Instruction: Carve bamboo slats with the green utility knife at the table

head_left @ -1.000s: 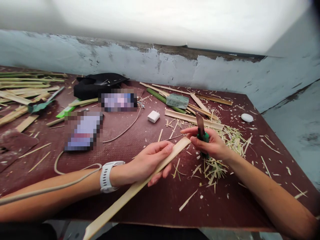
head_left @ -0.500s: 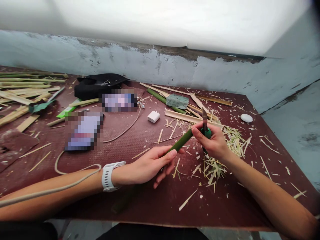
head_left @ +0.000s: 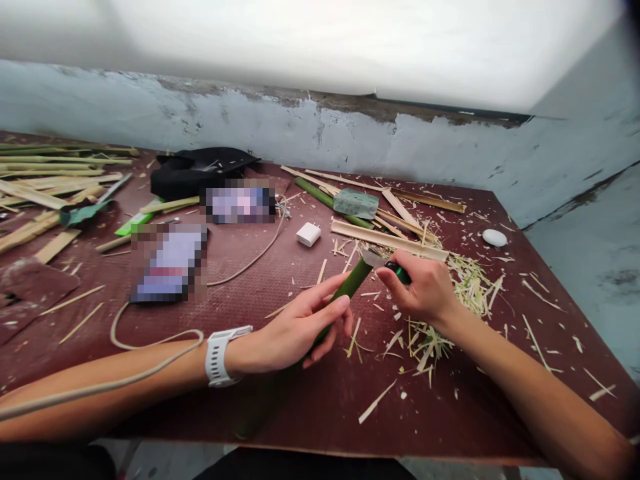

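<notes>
My left hand [head_left: 305, 323] is wrapped round a green bamboo strip [head_left: 354, 277], which slants from near the table's front edge up to the right. In my right hand [head_left: 425, 283] is a knife [head_left: 399, 271] with a green and black handle. Its short blade points left and lies at the upper end of the bamboo, seemingly touching it. My right fingers cover most of the handle. Beneath and beside my right hand lies a heap of pale shavings [head_left: 473, 290].
Split bamboo pieces [head_left: 390, 239] and a grey-green block [head_left: 356, 203] lie beyond my hands. A white charger plug [head_left: 309, 234], two blurred phones with cables, and a black cloth item [head_left: 200, 170] are further left. More strips [head_left: 50, 183] lie far left; a white oval object [head_left: 494, 237] lies right.
The knife in my right hand has turned from upright to pointing left, its blade now at the bamboo's end. My right fingers have left the bamboo. The bamboo's upper end has shifted slightly left.
</notes>
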`<state>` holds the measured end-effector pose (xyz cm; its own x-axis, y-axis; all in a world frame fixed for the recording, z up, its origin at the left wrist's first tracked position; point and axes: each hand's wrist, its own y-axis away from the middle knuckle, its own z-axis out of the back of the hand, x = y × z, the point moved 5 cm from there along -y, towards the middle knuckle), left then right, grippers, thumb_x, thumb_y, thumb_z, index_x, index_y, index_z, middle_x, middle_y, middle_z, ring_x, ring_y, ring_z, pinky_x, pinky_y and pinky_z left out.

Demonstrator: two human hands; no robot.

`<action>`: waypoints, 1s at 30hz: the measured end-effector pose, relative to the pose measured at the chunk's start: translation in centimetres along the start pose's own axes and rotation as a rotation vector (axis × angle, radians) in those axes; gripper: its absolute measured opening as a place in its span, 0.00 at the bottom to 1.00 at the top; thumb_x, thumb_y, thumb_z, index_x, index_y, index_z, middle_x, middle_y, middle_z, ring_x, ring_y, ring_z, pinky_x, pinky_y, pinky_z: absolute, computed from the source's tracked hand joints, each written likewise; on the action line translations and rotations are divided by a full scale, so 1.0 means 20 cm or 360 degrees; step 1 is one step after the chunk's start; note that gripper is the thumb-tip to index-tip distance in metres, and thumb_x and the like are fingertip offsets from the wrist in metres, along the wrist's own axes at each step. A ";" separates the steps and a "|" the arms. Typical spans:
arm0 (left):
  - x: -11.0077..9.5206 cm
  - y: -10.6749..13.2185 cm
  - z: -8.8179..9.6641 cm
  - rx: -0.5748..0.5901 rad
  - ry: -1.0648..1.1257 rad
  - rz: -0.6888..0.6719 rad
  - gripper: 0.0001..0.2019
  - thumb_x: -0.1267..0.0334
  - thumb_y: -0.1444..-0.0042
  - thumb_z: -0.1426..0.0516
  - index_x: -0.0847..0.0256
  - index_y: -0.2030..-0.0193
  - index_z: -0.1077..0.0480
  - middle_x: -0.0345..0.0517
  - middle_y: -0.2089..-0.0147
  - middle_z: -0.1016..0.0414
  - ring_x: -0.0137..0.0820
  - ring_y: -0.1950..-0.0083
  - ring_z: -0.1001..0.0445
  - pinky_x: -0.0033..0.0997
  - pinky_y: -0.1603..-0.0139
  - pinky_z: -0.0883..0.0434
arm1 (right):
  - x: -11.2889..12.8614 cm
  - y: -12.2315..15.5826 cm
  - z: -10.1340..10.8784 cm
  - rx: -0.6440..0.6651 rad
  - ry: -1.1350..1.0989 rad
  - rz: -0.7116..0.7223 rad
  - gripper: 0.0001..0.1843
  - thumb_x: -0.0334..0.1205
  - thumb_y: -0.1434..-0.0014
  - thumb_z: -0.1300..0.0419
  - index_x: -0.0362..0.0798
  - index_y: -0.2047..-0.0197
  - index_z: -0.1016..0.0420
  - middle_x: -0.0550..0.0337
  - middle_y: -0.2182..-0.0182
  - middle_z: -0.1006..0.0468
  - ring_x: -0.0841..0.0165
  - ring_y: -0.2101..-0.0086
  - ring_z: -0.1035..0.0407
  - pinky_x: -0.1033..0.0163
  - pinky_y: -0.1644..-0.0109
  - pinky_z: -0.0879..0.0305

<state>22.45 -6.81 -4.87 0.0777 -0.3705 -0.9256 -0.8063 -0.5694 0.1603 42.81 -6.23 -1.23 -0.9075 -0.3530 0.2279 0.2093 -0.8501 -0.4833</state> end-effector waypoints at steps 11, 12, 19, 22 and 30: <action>-0.03 0.02 0.01 -0.0059 0.0092 0.0158 0.32 0.53 0.32 0.43 0.49 0.24 0.48 0.31 0.71 0.40 0.16 0.84 0.47 0.15 0.88 0.46 | -0.09 -0.05 0.01 0.0033 0.0016 0.0001 0.31 0.65 0.33 0.48 0.49 0.77 0.36 0.64 0.85 0.36 0.73 0.83 0.45 0.62 0.77 0.57; -0.04 0.03 0.00 -0.0032 0.0080 0.0149 0.32 0.53 0.32 0.43 0.50 0.24 0.46 0.31 0.72 0.41 0.17 0.84 0.47 0.15 0.88 0.46 | -0.17 -0.07 0.03 0.0041 -0.0048 -0.0109 0.31 0.65 0.33 0.48 0.50 0.77 0.35 0.63 0.84 0.36 0.73 0.83 0.45 0.62 0.77 0.56; -0.03 0.04 -0.01 0.0004 0.0143 0.0189 0.31 0.53 0.30 0.45 0.51 0.25 0.47 0.33 0.71 0.35 0.18 0.84 0.41 0.16 0.88 0.40 | -0.48 -0.11 0.22 -0.0337 -0.0289 -0.0704 0.33 0.67 0.31 0.53 0.51 0.78 0.38 0.64 0.83 0.37 0.73 0.82 0.44 0.62 0.78 0.51; 0.00 0.00 0.02 -0.0042 0.0220 0.0105 0.31 0.53 0.29 0.46 0.54 0.24 0.51 0.34 0.72 0.30 0.22 0.83 0.35 0.21 0.84 0.30 | -0.26 -0.10 0.10 0.0024 -0.0466 -0.0331 0.30 0.64 0.31 0.51 0.50 0.76 0.37 0.65 0.83 0.38 0.73 0.83 0.45 0.62 0.79 0.52; 0.01 -0.01 0.04 -0.0073 0.0044 -0.0006 0.36 0.51 0.29 0.46 0.53 0.22 0.59 0.34 0.77 0.29 0.21 0.86 0.38 0.16 0.87 0.35 | -0.03 -0.01 -0.03 0.0325 -0.0388 0.0144 0.24 0.58 0.30 0.48 0.49 0.69 0.32 0.64 0.80 0.32 0.72 0.80 0.41 0.63 0.74 0.50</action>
<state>22.26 -6.17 -5.42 0.0973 -0.3883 -0.9164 -0.7781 -0.6037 0.1732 43.06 -5.55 -1.71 -0.7733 -0.4926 0.3992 0.3760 -0.8632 -0.3368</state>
